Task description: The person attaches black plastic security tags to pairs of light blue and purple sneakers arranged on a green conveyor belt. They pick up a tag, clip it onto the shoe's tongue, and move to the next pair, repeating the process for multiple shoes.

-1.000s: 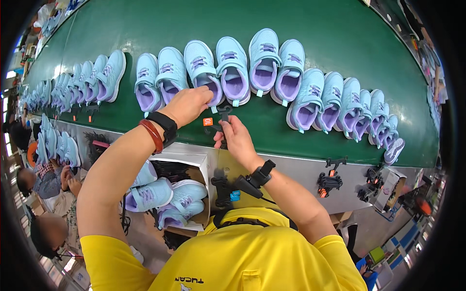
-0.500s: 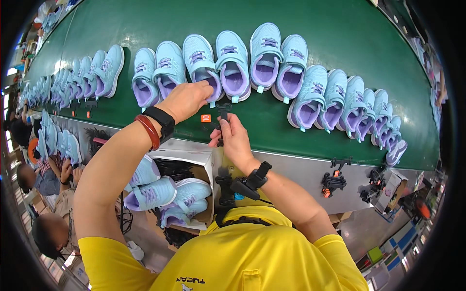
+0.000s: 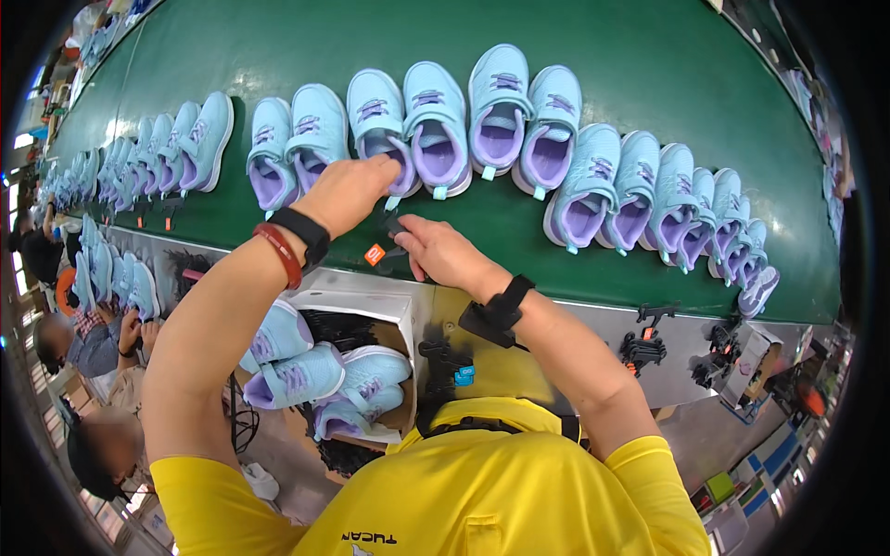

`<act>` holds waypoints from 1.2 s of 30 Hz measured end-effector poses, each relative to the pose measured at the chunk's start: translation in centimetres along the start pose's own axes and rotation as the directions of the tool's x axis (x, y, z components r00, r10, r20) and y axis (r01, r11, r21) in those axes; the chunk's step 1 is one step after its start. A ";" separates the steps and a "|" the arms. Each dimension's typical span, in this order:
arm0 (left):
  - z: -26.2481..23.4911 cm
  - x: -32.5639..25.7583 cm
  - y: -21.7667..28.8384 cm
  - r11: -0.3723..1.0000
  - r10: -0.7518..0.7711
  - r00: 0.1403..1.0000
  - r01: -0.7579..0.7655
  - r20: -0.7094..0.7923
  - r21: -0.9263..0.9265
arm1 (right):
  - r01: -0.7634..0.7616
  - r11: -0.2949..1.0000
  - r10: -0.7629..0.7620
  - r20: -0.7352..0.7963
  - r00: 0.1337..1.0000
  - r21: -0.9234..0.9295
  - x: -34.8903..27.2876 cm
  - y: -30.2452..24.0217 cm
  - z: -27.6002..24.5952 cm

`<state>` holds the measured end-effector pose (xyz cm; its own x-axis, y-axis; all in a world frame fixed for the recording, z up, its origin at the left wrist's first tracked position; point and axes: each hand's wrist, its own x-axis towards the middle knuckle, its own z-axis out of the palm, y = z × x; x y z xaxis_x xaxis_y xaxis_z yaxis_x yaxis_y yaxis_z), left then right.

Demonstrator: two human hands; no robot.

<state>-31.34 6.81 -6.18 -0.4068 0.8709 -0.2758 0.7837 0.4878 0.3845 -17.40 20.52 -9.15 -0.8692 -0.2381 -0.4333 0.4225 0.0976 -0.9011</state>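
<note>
My left hand is closed at the heel of a light blue sneaker with a lilac lining. Its fingertips lie at the shoe's opening, partly hidden behind the hand. Close beside it, my right hand grips a black plastic shoe hanger, mostly covered by the fingers. An orange tag sticks out from the hanger on its left. The matching sneaker stands just right of the first, its heel loop toward me.
More sneakers line the green table on both sides. Below the edge, an open carton holds sneakers and black hangers. Bunches of hangers hang along the metal front. Other people sit at the left.
The right hand has turned and moved the hanger up-left toward the sneaker's heel, tilting its orange tag. The left hand stays at the shoe, shifted slightly left.
</note>
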 end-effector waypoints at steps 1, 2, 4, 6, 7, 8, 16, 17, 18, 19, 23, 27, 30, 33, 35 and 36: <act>0.0 -0.3 -0.3 0.999 0.007 0.998 -0.009 0.058 0.032 | -0.012 1.000 0.012 0.044 0.999 0.009 -0.1 -0.5 -0.6; -0.7 -0.6 0.1 1.000 0.022 0.998 -0.021 0.061 -0.017 | -0.187 0.971 0.171 0.110 0.979 0.152 -0.6 -2.1 -1.4; -1.9 -1.2 0.9 0.988 0.154 0.981 -0.153 0.117 -0.017 | -0.194 0.947 0.176 0.093 0.980 0.256 -0.9 -2.4 -1.6; -2.1 -1.7 1.8 0.992 0.114 0.967 -0.125 0.229 0.034 | -0.003 0.995 0.007 -0.040 0.999 0.099 -1.0 -2.6 -1.9; -1.5 -1.9 1.6 0.994 0.086 0.967 -0.101 0.242 0.050 | 0.165 0.977 -0.182 -0.128 0.975 -0.137 -1.0 -2.4 -2.5; -1.0 -2.1 1.2 0.998 0.062 0.973 -0.068 0.223 0.018 | 0.305 0.875 -0.384 -0.154 0.911 -0.376 -0.7 -2.7 -3.0; -0.6 -3.6 1.1 0.984 -0.096 0.990 0.110 0.103 -0.137 | 0.336 0.149 -0.477 0.230 0.848 -0.930 0.8 -2.2 -8.8; -0.4 -3.8 1.0 0.981 -0.102 0.991 0.115 0.090 -0.153 | 0.355 0.144 -0.493 0.244 0.835 -0.924 1.1 -2.4 -8.6; -0.2 -3.8 0.9 0.976 -0.120 0.987 0.136 0.103 -0.168 | 0.373 0.138 -0.508 0.258 0.822 -0.917 1.3 -2.8 -8.4; -0.2 -3.6 0.8 0.977 -0.129 0.986 0.145 0.107 -0.157 | 0.391 0.132 -0.524 0.271 0.808 -0.911 1.5 -3.1 -8.2; -0.4 -3.6 0.9 0.975 -0.162 0.976 0.181 0.142 -0.128 | 0.415 0.085 -0.560 0.301 0.772 -0.906 1.8 -3.5 -8.1; 0.3 -3.9 0.8 0.975 -0.183 0.975 0.197 0.130 -0.103 | 0.428 0.074 -0.554 0.320 0.769 -0.901 1.5 -4.0 -8.2; 0.2 -4.0 0.7 0.974 -0.185 0.972 0.201 0.143 -0.106 | 0.451 0.062 -0.540 0.350 0.765 -0.890 1.8 -4.1 -7.7; -0.1 -4.2 0.8 0.969 -0.208 0.961 0.228 0.181 -0.098 | 0.404 0.045 -0.528 0.322 0.786 -0.914 2.4 -3.9 -6.4; -0.3 -4.5 0.9 0.965 -0.208 0.965 0.229 0.162 -0.127 | 0.374 0.021 -0.519 0.310 0.797 -0.927 3.0 -3.5 -5.7; -0.4 -4.7 0.9 0.964 -0.194 0.973 0.213 0.124 -0.162 | 0.358 0.003 -0.491 0.311 0.814 -0.934 3.2 -3.6 -5.5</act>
<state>-28.91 3.22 -4.17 -0.4901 0.7453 -0.4519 0.5926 0.6651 0.4544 -23.13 24.73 -7.43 -0.8351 -0.5419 0.0949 -0.5499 0.8173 -0.1723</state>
